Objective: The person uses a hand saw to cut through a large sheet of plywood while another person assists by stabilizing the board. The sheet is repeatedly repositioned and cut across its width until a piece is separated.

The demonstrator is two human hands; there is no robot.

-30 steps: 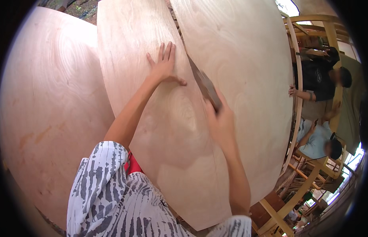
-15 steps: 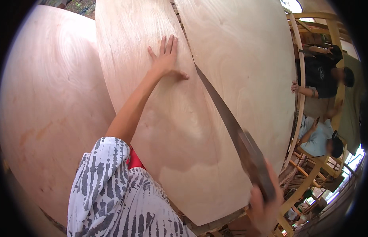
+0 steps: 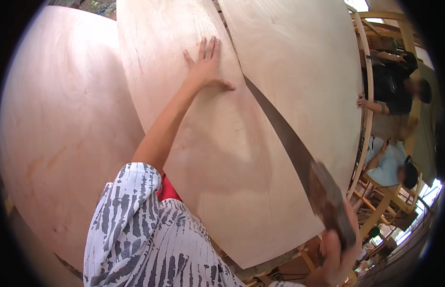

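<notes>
My left hand (image 3: 206, 69) lies flat with its fingers spread on a pale plywood sheet (image 3: 232, 191), left of a long cut. In my right hand (image 3: 335, 251), at the lower right, is the dark wooden handle of a handsaw (image 3: 287, 134). The long grey blade slants up and left, and its far end meets the sheet where the open cut (image 3: 229, 38) stops. Beyond that end the cut runs on as a narrow gap toward the top. My right fingers wrap around the handle and look slightly blurred.
Another plywood sheet (image 3: 64, 134) lies at the left. At the right, a person in a dark shirt (image 3: 392, 88) rests a hand near a curved wooden strip (image 3: 366, 105). A person in a light blue shirt (image 3: 390, 162) is below, among yellowish wooden frames (image 3: 382, 205).
My right hand and the saw have moved right in the picture, with more blade showing. The left hand stays flat on the sheet; the whole view has shifted slightly.
</notes>
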